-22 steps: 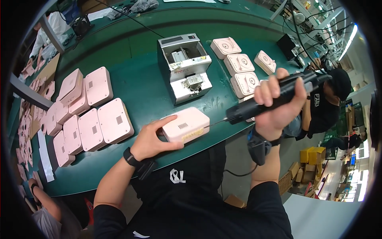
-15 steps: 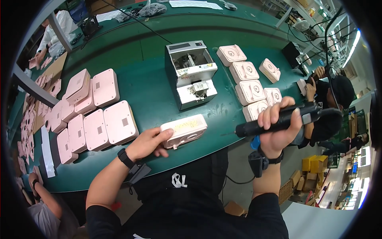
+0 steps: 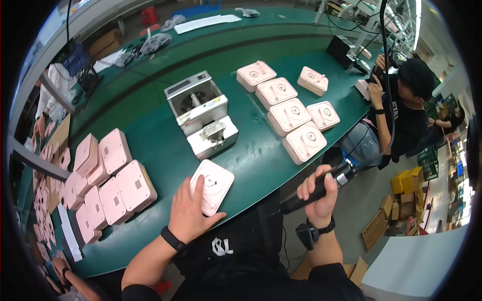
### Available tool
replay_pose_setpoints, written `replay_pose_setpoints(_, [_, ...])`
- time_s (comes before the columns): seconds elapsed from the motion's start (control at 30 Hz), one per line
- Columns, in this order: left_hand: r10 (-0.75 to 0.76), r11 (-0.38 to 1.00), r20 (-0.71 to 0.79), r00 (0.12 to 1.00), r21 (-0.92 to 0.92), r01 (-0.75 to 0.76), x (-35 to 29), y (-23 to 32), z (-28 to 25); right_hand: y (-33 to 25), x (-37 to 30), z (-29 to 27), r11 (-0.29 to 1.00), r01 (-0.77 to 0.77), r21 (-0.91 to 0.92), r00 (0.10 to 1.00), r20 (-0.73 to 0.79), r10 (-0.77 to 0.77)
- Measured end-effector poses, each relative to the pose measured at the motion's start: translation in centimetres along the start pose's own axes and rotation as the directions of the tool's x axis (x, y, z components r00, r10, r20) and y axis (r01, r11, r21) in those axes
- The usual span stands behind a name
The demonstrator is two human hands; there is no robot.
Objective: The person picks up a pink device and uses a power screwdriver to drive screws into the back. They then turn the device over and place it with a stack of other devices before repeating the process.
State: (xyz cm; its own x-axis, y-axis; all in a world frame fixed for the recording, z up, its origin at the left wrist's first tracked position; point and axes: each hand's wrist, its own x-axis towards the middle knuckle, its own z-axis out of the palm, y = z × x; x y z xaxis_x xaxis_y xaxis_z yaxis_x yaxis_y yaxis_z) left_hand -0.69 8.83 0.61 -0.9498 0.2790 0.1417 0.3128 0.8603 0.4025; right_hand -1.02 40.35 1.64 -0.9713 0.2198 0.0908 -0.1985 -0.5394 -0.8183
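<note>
Flat on the green bench near its front edge lies a pale pink plastic case (image 3: 219,181), its face with a round dial-like recess turned up. My left hand (image 3: 190,209) grips it from the left, fingers along its far-left side and thumb at the near corner. Off the bench edge to the right, my right hand (image 3: 320,196) is wrapped round a black electric screwdriver (image 3: 296,202), whose tip points left toward my body and touches nothing. Beyond the case stands a silver-and-black screw feeder (image 3: 211,110).
Several similar pink cases (image 3: 290,116) lie dial side up at the right. Stacked cases (image 3: 133,185) with plain backs stand at the left. A co-worker in a black cap (image 3: 416,75) works at the far right, and another person's arm (image 3: 70,276) shows at lower left.
The pink case was standing on its side and now lies flat, dial up, with my left hand over its left side. My right hand has lowered with the screwdriver. The view has shifted.
</note>
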Motion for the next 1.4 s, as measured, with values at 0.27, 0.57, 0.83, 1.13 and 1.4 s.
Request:
replay_pose_setpoints(0.27, [0.248,0.958,0.016,0.969,-0.154,-0.243,6.1,4.9,-0.3,-1.4,-4.4,-5.5,0.998,0.064,0.015,0.990,-0.129,-0.062])
replay_pose_setpoints(0.57, [0.318,0.928,-0.060,0.946,-0.185,-0.324,28.4,13.4,1.5,-4.7,-5.4,-7.9,0.992,0.122,-0.021,0.982,-0.142,-0.124])
replay_pose_setpoints(0.83, [0.403,0.910,0.351,0.845,-0.254,-0.329,41.1,15.0,4.5,-7.2,-9.3,-12.6,0.957,0.207,-0.203,0.898,-0.350,-0.268])
replay_pose_setpoints(1.13, [0.402,0.914,0.492,0.772,-0.271,-0.303,48.6,17.6,11.5,-8.2,-11.8,-13.3,0.938,0.231,-0.260,0.864,-0.388,-0.320])
replay_pose_setpoints(1.4, [0.129,0.963,0.315,0.940,0.187,-0.195,46.4,18.8,13.1,-7.9,-11.2,-13.0,0.942,0.228,-0.245,0.843,-0.435,-0.317])
